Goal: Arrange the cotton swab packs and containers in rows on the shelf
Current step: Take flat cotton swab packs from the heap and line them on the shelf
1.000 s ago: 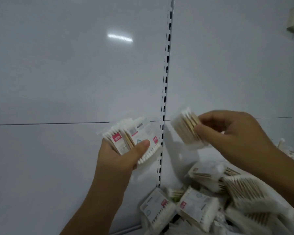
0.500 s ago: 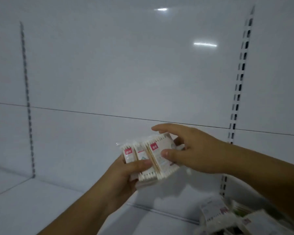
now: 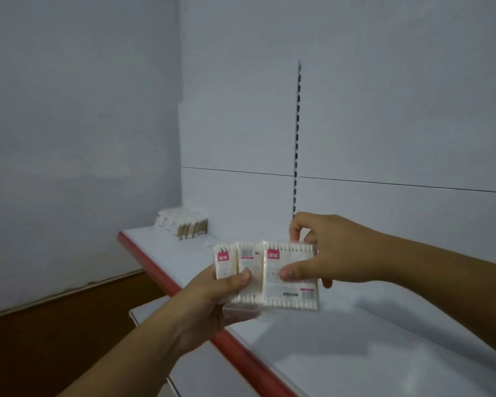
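Observation:
Both hands hold flat clear cotton swab packs with pink labels above the white shelf (image 3: 341, 333). My left hand (image 3: 209, 299) grips a small stack of packs (image 3: 242, 270) from below, thumb across the front. My right hand (image 3: 324, 253) pinches the rightmost pack (image 3: 289, 287) between thumb and fingers, edge to edge with the stack. At the shelf's far left end a row of swab packs (image 3: 184, 224) stands against the back panel.
The shelf has a red front edge (image 3: 235, 348) and a slotted upright (image 3: 297, 144) in the white back panel. A lower white shelf (image 3: 155, 310) juts out beneath. Left of the unit are a grey wall and dark brown floor (image 3: 40, 345).
My view has swung left from the loose pile to the shelf's left end. My right hand brought its pack over against the stack in my left hand and both hands moved left.

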